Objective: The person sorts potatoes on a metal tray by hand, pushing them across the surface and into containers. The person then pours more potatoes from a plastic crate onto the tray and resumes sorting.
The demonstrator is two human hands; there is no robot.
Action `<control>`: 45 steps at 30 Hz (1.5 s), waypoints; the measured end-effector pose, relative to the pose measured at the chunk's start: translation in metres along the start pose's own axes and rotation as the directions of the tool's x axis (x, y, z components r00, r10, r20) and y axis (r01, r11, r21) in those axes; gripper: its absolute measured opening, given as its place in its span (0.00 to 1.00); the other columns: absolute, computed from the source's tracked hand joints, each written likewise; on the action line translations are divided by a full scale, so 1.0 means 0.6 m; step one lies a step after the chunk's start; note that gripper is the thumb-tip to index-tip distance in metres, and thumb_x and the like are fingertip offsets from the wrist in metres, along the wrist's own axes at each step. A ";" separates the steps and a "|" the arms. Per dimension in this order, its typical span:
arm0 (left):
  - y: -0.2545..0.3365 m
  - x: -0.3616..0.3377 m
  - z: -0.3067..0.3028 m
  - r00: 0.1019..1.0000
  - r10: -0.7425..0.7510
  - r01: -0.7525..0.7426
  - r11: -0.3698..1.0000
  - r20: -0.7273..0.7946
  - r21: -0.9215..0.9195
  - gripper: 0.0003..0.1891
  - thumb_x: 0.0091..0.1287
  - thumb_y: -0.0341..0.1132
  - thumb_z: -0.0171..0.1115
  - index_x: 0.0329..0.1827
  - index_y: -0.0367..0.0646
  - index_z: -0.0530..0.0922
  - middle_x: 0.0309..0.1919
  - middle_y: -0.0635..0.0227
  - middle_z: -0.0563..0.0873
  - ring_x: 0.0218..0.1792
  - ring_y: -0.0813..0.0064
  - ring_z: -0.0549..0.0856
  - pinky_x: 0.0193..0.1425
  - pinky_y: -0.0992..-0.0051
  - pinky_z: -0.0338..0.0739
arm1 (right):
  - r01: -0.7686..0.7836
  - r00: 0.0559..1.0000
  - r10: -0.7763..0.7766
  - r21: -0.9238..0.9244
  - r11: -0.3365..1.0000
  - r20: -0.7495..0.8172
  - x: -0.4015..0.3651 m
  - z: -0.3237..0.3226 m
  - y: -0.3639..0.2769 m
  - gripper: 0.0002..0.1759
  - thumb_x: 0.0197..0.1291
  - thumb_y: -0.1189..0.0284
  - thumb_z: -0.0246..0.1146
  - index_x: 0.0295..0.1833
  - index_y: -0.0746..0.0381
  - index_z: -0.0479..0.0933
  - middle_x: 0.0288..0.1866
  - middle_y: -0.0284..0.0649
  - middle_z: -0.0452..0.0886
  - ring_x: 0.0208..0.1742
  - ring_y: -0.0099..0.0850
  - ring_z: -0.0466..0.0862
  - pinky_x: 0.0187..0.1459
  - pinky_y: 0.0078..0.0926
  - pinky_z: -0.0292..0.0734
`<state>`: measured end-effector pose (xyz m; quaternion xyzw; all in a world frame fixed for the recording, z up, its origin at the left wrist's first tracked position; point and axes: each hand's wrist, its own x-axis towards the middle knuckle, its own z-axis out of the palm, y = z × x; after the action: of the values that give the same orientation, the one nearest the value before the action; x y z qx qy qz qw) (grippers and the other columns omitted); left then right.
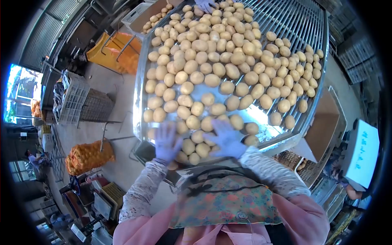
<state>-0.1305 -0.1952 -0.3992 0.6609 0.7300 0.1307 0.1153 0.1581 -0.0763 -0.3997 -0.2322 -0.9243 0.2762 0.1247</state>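
A broad spread of potatoes [196,67] covers a metal sorting table [141,96] in front of me. My left hand [167,143], in a lavender glove, lies with fingers spread against potatoes at the table's near left end. Also gloved and spread, my right hand [228,141] rests beside potatoes at the near edge. Between the two hands sits a cluster of potatoes [195,148], close to my body. Neither hand is wrapped around a potato. Some potatoes are partly covered by my palms and fingers.
Another person's gloved hand [205,5] reaches in at the far end. Metal rollers [292,24] form the table's far right part. A cardboard box [324,122] stands to the right, near a white carton [361,153]. A filled orange mesh sack [90,158] and crates [73,100] stand left.
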 end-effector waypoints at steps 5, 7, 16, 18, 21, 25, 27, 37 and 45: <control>0.003 0.062 0.126 0.956 -0.122 0.213 0.914 -0.267 0.347 0.36 0.75 0.49 0.59 0.80 0.37 0.63 0.77 0.41 0.66 0.78 0.36 0.62 0.82 0.39 0.48 | 0.306 0.950 -0.311 -0.088 0.948 -0.043 0.076 0.061 -0.028 0.30 0.54 0.46 0.71 0.61 0.45 0.83 0.70 0.41 0.75 0.77 0.53 0.66 0.75 0.60 0.61; 0.103 0.044 0.138 0.965 -0.090 0.147 0.963 -0.246 0.224 0.38 0.72 0.50 0.62 0.78 0.36 0.66 0.76 0.43 0.69 0.77 0.38 0.65 0.82 0.38 0.49 | 0.429 0.900 -0.435 -0.181 0.885 0.008 0.100 -0.001 0.046 0.19 0.56 0.52 0.70 0.49 0.50 0.86 0.59 0.37 0.82 0.66 0.42 0.77 0.65 0.49 0.74; 0.117 0.072 0.027 0.988 0.121 -0.140 0.966 -0.100 -0.215 0.36 0.67 0.47 0.67 0.74 0.34 0.71 0.66 0.47 0.80 0.69 0.42 0.74 0.78 0.43 0.58 | -0.507 0.858 0.466 -0.204 0.837 -0.217 0.207 -0.216 0.369 0.27 0.56 0.66 0.70 0.63 0.50 0.78 0.54 0.42 0.83 0.50 0.44 0.86 0.49 0.45 0.81; 0.101 0.121 0.039 0.976 0.043 -0.058 0.996 -0.213 -0.065 0.37 0.68 0.48 0.66 0.75 0.35 0.70 0.73 0.42 0.71 0.74 0.39 0.67 0.77 0.42 0.58 | -0.516 0.850 0.440 -0.286 0.807 -0.290 0.199 -0.181 0.334 0.29 0.55 0.67 0.70 0.64 0.48 0.76 0.57 0.41 0.81 0.51 0.45 0.86 0.50 0.46 0.81; 0.150 0.202 0.040 0.987 -0.037 0.038 0.999 -0.158 0.008 0.39 0.70 0.52 0.64 0.77 0.34 0.67 0.76 0.39 0.66 0.77 0.35 0.62 0.79 0.41 0.56 | -0.519 0.850 0.438 -0.321 0.792 -0.295 0.190 -0.169 0.327 0.32 0.54 0.67 0.70 0.67 0.46 0.73 0.63 0.40 0.78 0.51 0.46 0.86 0.51 0.46 0.83; 0.242 0.166 0.114 0.985 0.152 -0.153 0.988 -0.078 -0.013 0.41 0.71 0.56 0.62 0.79 0.37 0.65 0.78 0.37 0.62 0.80 0.34 0.57 0.81 0.40 0.52 | -0.460 0.866 0.430 -0.070 0.885 -0.256 0.131 -0.143 0.302 0.33 0.54 0.67 0.70 0.68 0.46 0.72 0.65 0.42 0.77 0.50 0.48 0.87 0.52 0.45 0.84; 0.277 0.119 0.103 0.986 0.124 -0.129 0.991 0.112 0.038 0.42 0.71 0.57 0.61 0.81 0.40 0.63 0.77 0.38 0.64 0.80 0.33 0.56 0.83 0.40 0.47 | -0.384 0.810 0.500 0.368 0.847 -0.306 0.070 -0.159 0.244 0.32 0.57 0.70 0.69 0.69 0.52 0.71 0.63 0.42 0.77 0.52 0.41 0.86 0.55 0.41 0.83; 0.075 0.056 0.073 0.999 0.007 -0.001 0.991 -0.040 0.134 0.44 0.69 0.61 0.60 0.83 0.46 0.62 0.75 0.34 0.65 0.78 0.30 0.57 0.81 0.33 0.41 | -0.840 0.412 0.781 0.527 0.128 0.468 -0.514 -0.244 0.006 0.26 0.60 0.74 0.71 0.65 0.63 0.77 0.61 0.36 0.79 0.59 0.25 0.80 0.60 0.28 0.77; 0.189 0.025 0.113 0.972 0.233 -0.231 0.972 0.041 -0.051 0.44 0.68 0.62 0.61 0.81 0.42 0.65 0.78 0.44 0.65 0.78 0.33 0.60 0.81 0.33 0.42 | -0.495 0.869 0.459 -0.293 0.818 -0.187 -0.221 -0.208 0.047 0.47 0.48 0.47 0.76 0.75 0.48 0.73 0.79 0.56 0.65 0.76 0.60 0.66 0.74 0.64 0.62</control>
<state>-0.0030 -0.1671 -0.4239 0.7417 0.6416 0.1447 0.1316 0.3274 -0.0648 -0.3274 -0.4885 -0.8613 0.1263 0.0603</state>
